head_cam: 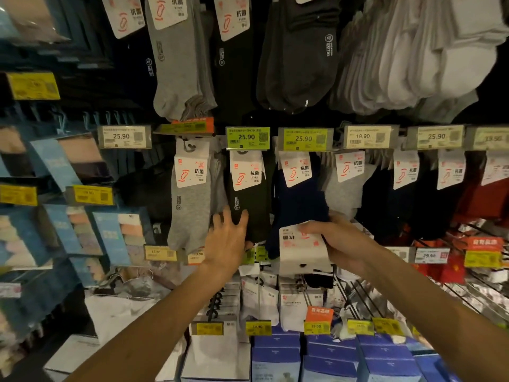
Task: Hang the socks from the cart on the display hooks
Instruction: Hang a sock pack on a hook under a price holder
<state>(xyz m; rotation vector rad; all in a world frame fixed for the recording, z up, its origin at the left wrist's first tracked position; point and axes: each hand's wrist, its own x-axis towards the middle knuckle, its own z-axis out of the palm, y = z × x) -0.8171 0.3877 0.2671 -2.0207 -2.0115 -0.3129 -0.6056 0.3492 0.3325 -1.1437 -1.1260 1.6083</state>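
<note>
My right hand (341,241) grips a pack of white socks (301,250) by its white card label, held upside down in front of the display, level with the toes of the hanging navy socks (298,205). My left hand (227,238) is open with fingers spread, touching the lower part of the hanging black socks (249,199), beside the grey socks (190,205). The hooks behind the packs are mostly hidden. The cart is out of view.
Rows of hanging sock packs fill the wall, with price tags (247,137) on the hook ends. Bare metal hooks (358,296) stick out at lower right. Blue boxes (330,357) stand below. Boxed underwear packs (118,235) hang at the left.
</note>
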